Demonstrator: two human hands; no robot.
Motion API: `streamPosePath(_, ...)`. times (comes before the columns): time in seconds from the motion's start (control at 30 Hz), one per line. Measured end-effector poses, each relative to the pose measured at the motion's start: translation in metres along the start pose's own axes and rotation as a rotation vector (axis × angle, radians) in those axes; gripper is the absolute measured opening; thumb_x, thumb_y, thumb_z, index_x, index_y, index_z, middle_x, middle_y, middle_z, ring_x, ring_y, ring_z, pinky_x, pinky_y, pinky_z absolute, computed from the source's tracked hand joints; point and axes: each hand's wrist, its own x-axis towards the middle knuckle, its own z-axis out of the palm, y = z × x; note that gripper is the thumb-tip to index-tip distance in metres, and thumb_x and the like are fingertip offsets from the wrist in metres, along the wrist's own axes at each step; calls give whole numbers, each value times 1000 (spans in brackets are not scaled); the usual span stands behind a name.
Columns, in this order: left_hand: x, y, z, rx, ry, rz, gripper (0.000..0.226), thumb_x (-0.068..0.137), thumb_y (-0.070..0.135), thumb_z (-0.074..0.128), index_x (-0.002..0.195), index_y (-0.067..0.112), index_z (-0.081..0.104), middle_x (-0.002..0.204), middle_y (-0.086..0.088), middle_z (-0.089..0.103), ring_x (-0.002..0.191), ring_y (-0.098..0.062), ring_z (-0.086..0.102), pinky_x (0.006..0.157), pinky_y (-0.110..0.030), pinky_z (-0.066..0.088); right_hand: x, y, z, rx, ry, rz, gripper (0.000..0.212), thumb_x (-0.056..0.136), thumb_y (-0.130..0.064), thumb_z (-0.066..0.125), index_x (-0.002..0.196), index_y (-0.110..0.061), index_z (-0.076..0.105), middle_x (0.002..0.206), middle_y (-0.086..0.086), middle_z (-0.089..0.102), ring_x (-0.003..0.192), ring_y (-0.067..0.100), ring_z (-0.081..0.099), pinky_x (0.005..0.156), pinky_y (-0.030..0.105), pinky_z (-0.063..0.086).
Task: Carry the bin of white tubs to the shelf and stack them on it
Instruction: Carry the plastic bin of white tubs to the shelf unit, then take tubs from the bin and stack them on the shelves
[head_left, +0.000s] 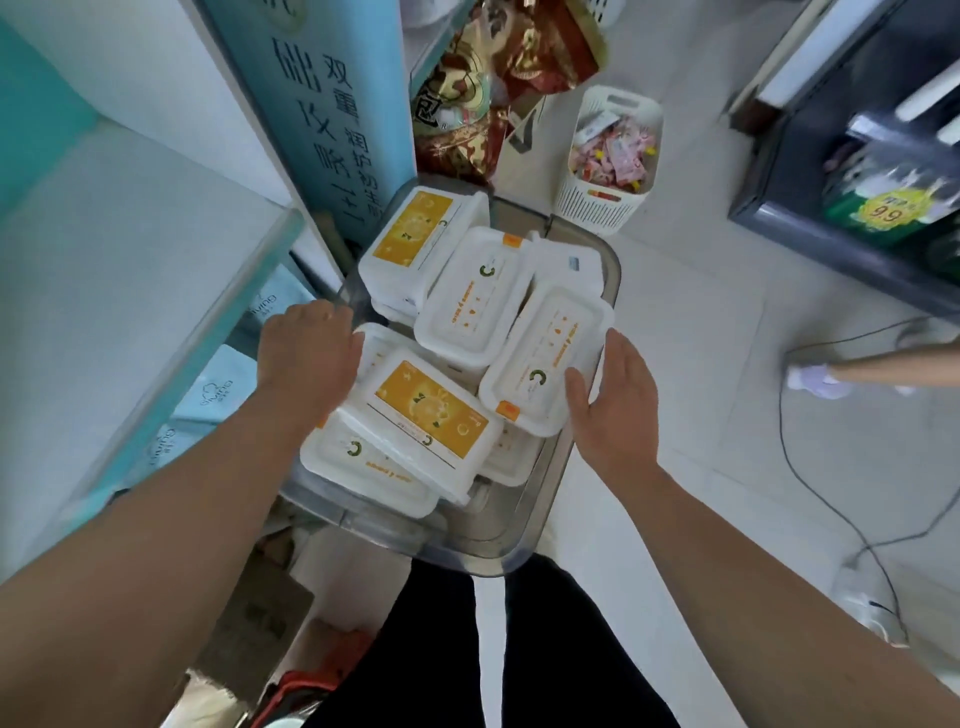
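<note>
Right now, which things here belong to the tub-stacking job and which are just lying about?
Job: clear bin, white tubs, shelf, left hand on the bin's rim, right hand at a tub.
Lying about: basket of sweets, red snack bags, black cable, cardboard box.

Clear grey bin (582, 483), white tubs (470, 296) jumbled inside, teal shelf (156, 374) alongside

Pale tiled floor (701, 364) spreads to the right of the right hand (613, 400). Beyond that hand a white slotted basket (592, 205) of pink packets stands on it, with red-gold bags (483, 104) beside it and a dark cable (795, 467) farther right. Left of the left hand (306, 353), a teal-edged shelf (130, 234) holds pale blue packs (218, 389) lower down. The clear bin (498, 540) between the hands possibly rests on the floor.
</note>
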Motion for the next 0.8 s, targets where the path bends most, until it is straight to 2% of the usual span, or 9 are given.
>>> streamPosePath(0.1, -19, 12, -27, -23, 27, 12, 35, 97, 37, 40, 105, 10, 62, 99, -9, 66, 89, -29, 61, 74, -39, 45, 10, -12, -18, -82, -77, -114, 60, 96, -42, 39, 142, -3, 37, 147, 15, 40, 136, 30, 35, 114, 39, 24)
streamPosePath(0.23, -46, 31, -53, -107, 7, -69, 38, 97, 41, 41, 116, 17, 63, 109, -5, 67, 98, -26, 61, 81, -38, 44, 25, -34, -39, -139, -168, -281, 61, 94, -41, 37, 142, -2, 40, 146, 17, 41, 136, 32, 35, 116, 41, 22)
streamPosePath(0.3, -61, 40, -59, -143, -44, -162, 40, 98, 43, 37, 120, 20, 61, 113, -1, 66, 102, -23, 60, 82, -36, 44, 36, -41, -44, -171, -230, -373, 61, 94, -42, 35, 140, -3, 43, 145, 16, 43, 136, 32, 36, 116, 43, 23)
streamPosePath(0.43, -94, 61, -61, -215, -106, -353, 39, 97, 45, 37, 122, 25, 60, 114, 2, 65, 107, -22, 58, 86, -36, 43, 52, -51, -49, -214, -303, -619, 59, 91, -42, 35, 131, -2, 53, 133, 18, 55, 126, 34, 49, 108, 49, 36)
streamPosePath(0.53, -117, 80, -60, -252, -134, -506, 36, 96, 45, 38, 116, 27, 63, 109, 3, 66, 102, -21, 60, 87, -35, 44, 60, -57, -49, -218, -376, -766, 49, 89, -34, 51, 126, -1, 57, 129, 19, 58, 121, 36, 53, 104, 49, 41)
streamPosePath(0.63, -136, 101, -55, -325, -160, -653, 35, 95, 45, 40, 113, 25, 64, 104, 2, 65, 97, -20, 61, 79, -33, 46, 62, -62, -44, -212, -406, -935, 41, 85, -27, 62, 117, -2, 61, 118, 17, 63, 110, 35, 59, 96, 47, 47)
streamPosePath(0.7, -148, 116, -49, -391, -186, -739, 33, 95, 44, 41, 109, 24, 64, 104, 1, 66, 97, -21, 62, 80, -33, 45, 60, -70, -40, -201, -449, -1017, 36, 84, -26, 58, 110, -2, 63, 110, 13, 65, 102, 33, 60, 92, 45, 48)
streamPosePath(0.8, -164, 137, -39, -523, -249, -869, 30, 96, 42, 39, 102, 24, 63, 102, 1, 66, 96, -20, 61, 83, -34, 44, 55, -84, -30, -218, -547, -1119, 31, 90, -27, 51, 111, -6, 61, 106, 7, 63, 101, 27, 57, 94, 43, 45)
